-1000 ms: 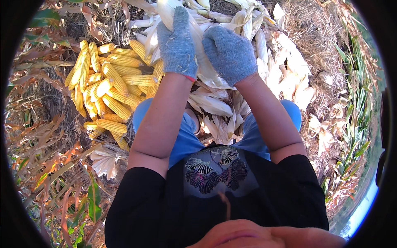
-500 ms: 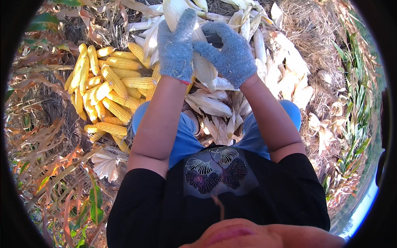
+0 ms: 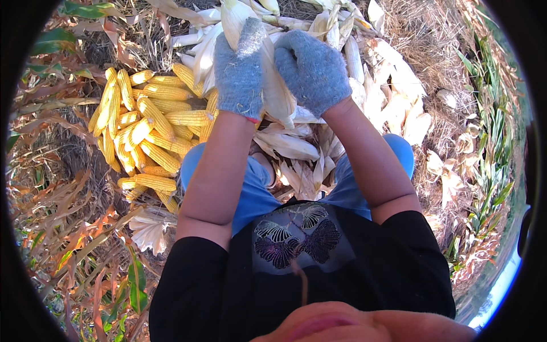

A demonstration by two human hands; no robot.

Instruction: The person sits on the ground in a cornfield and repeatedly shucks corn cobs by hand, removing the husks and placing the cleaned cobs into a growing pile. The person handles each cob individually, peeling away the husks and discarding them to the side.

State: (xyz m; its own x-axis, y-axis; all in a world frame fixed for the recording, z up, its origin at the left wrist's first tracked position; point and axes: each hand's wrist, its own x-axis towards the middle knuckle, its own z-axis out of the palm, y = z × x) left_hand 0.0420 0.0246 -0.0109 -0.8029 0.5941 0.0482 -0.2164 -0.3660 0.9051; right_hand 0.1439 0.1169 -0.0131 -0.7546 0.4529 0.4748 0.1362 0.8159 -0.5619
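cream corn husk (image 3: 233,21) | in left hand (image 3: 239,78), jutting beyond | right hand (image 3: 314,73) alongside

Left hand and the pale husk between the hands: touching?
Touching. The head view shows the left hand wrapped against the pale husk, its gloved thumb lying across it, with husk showing on both sides of the thumb.

Bright sunlight, strong edge distortion

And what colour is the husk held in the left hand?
The husk is pale cream, clearest in the head view.
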